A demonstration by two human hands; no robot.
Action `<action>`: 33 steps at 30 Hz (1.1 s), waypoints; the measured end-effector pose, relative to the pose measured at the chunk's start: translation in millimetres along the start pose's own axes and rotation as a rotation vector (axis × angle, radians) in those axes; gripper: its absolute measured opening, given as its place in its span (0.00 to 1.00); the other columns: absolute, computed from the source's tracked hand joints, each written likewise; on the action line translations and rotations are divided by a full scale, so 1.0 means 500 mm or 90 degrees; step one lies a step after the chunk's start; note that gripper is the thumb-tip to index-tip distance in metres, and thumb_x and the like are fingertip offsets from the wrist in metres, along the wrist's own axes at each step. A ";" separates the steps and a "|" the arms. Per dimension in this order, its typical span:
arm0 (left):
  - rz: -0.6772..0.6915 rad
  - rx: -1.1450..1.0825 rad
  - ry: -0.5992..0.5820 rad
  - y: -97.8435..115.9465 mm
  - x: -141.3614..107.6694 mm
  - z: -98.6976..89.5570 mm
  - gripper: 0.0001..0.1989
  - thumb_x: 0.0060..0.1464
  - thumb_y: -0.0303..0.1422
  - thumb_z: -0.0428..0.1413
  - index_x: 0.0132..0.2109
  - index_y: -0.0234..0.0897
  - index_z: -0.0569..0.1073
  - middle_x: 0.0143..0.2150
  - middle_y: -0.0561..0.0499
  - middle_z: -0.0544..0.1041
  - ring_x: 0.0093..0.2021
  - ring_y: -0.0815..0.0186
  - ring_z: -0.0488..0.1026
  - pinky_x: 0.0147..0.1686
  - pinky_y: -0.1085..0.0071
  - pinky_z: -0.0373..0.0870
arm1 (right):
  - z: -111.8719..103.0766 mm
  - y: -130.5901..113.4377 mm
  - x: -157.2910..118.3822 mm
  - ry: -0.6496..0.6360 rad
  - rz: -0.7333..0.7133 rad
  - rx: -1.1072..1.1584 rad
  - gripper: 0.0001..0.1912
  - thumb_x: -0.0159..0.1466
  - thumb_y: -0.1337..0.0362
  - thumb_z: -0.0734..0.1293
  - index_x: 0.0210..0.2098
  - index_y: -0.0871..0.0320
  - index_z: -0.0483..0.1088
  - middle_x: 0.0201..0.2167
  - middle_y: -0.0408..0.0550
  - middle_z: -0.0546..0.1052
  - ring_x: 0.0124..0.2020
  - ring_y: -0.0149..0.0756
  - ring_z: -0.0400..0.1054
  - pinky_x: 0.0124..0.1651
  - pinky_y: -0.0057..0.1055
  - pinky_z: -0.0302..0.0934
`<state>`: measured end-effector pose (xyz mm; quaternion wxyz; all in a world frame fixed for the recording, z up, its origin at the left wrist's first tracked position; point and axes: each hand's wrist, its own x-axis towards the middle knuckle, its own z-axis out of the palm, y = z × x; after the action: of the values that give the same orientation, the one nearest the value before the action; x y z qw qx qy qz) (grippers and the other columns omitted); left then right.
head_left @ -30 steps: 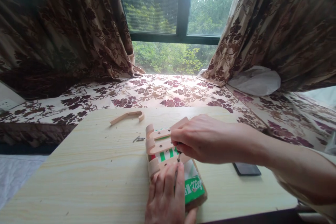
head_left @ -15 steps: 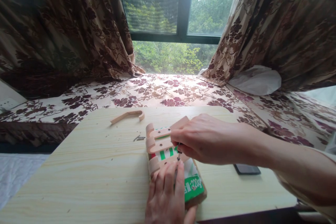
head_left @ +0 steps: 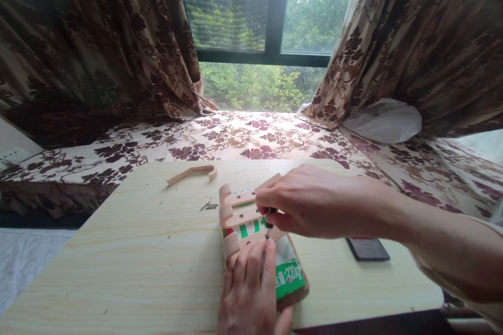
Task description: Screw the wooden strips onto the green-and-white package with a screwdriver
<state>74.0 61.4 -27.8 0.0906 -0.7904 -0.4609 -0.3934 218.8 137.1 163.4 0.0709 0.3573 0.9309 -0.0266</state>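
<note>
Several pale wooden hooks (head_left: 226, 216) lie across a green and white package (head_left: 290, 277) on the table. My left hand (head_left: 249, 288) presses down on the nearest hook and the package, its fingers stretched out and its fingertips beside a screw. In my right hand (head_left: 293, 201) is a screwdriver (head_left: 271, 211) with a dark handle, pointing down at a screw (head_left: 268, 236) in that nearest hook. My right fingers are wrapped round the handle, and the hand hides the far ends of the hooks.
A loose wooden hook (head_left: 192, 171) lies at the table's back left, with several small screws (head_left: 209, 206) nearer the package. A dark phone (head_left: 368, 249) rests right of the package under my right forearm. Beyond the table (head_left: 157, 272) is a floral-covered ledge (head_left: 251, 136).
My right hand has turned and risen slightly, showing more of the screwdriver's handle and of the phone. My left hand has stayed in place.
</note>
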 end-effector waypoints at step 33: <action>0.005 -0.011 -0.011 -0.002 0.000 -0.002 0.31 0.45 0.45 0.57 0.55 0.36 0.66 0.53 0.46 0.71 0.55 0.58 0.63 0.55 0.63 0.55 | 0.018 0.001 0.003 0.025 0.077 0.021 0.09 0.64 0.60 0.60 0.32 0.58 0.67 0.28 0.47 0.75 0.28 0.32 0.64 0.27 0.28 0.45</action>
<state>72.7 61.5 -27.1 0.0810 -0.7960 -0.4552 -0.3906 218.9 137.8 154.4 0.0482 0.4148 0.9081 -0.0305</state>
